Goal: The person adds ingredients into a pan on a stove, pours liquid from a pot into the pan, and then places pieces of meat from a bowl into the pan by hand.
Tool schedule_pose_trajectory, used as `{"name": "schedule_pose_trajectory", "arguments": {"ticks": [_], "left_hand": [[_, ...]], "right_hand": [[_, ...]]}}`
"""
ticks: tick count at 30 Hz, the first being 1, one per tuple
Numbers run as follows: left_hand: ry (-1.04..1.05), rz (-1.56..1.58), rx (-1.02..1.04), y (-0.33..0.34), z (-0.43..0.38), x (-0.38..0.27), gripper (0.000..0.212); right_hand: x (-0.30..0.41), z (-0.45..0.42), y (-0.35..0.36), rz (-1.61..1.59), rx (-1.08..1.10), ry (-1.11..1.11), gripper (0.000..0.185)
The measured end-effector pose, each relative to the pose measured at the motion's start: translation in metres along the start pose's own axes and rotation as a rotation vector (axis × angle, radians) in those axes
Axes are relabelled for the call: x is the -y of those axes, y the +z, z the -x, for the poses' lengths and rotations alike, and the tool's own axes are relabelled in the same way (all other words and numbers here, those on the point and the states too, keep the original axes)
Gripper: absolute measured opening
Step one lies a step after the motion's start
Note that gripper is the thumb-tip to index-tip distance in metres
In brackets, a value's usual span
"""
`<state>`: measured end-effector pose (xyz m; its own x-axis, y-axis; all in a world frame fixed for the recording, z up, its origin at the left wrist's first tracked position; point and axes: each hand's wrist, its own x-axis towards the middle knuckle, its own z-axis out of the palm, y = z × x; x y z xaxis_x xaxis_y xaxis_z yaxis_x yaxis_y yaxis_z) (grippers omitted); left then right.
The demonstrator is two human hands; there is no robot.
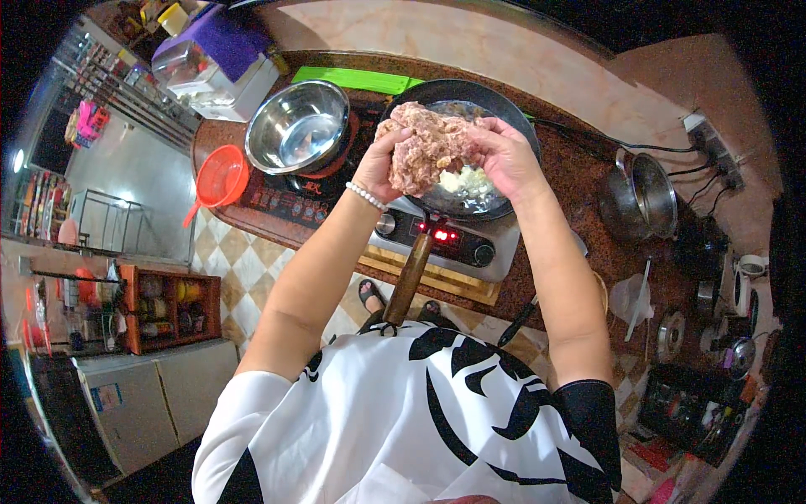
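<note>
A large clump of raw minced meat (425, 148) is held above a dark wok (441, 91). My left hand (381, 164) grips its left side, thumb on top, with a beaded bracelet at the wrist. On the right, the fingers of my right hand (507, 154) pinch the edge of the same clump. Below the meat, pale chopped pieces, perhaps garlic (466, 183), lie in shiny liquid in the wok. The wok's wooden handle (409, 277) points towards my body. Under the wok sits an induction cooker (466, 249) with a lit red display.
A steel bowl (299, 129) rests on a second, black cooktop (277, 198) at left, beside a red plastic strainer (221, 176). Behind lies a green board (356, 80). At right are a steel pot (639, 195) and power cords (617, 135) running to a socket strip.
</note>
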<state>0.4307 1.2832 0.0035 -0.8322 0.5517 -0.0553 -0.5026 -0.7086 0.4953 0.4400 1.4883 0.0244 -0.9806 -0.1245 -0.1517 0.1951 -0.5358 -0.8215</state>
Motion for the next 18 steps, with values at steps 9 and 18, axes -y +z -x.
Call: {"name": "schedule_pose_trajectory", "arguments": {"ticks": [9,18], "left_hand": [[0.002,0.061,-0.01,-0.01,-0.003,-0.006,0.048],[-0.055,-0.005,0.006,-0.002,0.0,-0.007,0.043]], "right_hand": [[0.009,-0.001,-0.001,0.179,0.061,0.188,0.017],[0.005,-0.012,0.0,0.174,0.052,0.065,0.013]]}}
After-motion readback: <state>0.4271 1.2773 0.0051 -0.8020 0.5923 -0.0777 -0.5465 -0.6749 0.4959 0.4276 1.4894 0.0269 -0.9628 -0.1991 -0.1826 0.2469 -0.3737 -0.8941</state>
